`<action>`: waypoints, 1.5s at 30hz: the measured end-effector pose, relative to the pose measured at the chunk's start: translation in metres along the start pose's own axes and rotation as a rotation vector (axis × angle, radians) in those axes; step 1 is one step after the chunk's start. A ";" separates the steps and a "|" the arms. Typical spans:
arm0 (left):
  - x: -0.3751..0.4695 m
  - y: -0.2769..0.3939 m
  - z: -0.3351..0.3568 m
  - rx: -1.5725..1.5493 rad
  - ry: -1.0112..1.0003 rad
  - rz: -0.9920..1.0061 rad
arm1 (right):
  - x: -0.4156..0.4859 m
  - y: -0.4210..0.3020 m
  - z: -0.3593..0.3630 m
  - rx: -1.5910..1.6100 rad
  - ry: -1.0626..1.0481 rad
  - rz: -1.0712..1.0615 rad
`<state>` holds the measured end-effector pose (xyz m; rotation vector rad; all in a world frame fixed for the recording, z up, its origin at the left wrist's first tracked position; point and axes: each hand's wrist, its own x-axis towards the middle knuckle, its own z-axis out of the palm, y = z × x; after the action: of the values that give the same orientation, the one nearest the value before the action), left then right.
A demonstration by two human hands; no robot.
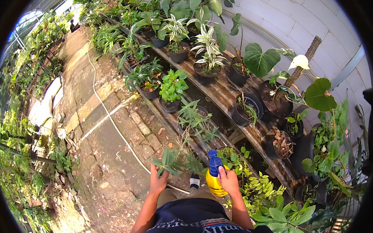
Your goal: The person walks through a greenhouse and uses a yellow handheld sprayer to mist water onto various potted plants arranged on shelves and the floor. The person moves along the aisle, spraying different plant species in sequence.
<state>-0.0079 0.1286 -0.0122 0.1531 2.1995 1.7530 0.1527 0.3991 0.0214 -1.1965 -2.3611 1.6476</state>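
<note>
My right hand (229, 180) is closed around the neck of a yellow spray bottle (214, 183) with a blue spray head (214, 163), held upright in front of my right thigh. My left hand (158, 178) is at the leafy tip of a long-leaved green stem (169, 161), its fingers partly hidden by the leaves. That stem belongs to a trailing plant (192, 116) hanging over the near edge of the bench. Bright green leafy shoots (234, 159) grow just beyond the bottle.
Potted plants line a wet slatted bench (220, 91) beside a white block wall (278, 17). A pale hose (108, 114) runs along the brick and stone path (106, 163). Dense plants (12, 168) border its left side. A dark figure, unclear, is at the path's far end.
</note>
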 end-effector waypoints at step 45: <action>0.319 -0.094 -0.493 -0.154 -0.296 -0.208 | 0.176 -0.425 0.514 0.513 -0.004 -0.155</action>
<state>-0.4527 -0.2620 -0.0662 0.1328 1.7978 1.6569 -0.4303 0.0343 0.0704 -0.8859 -1.8002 2.0168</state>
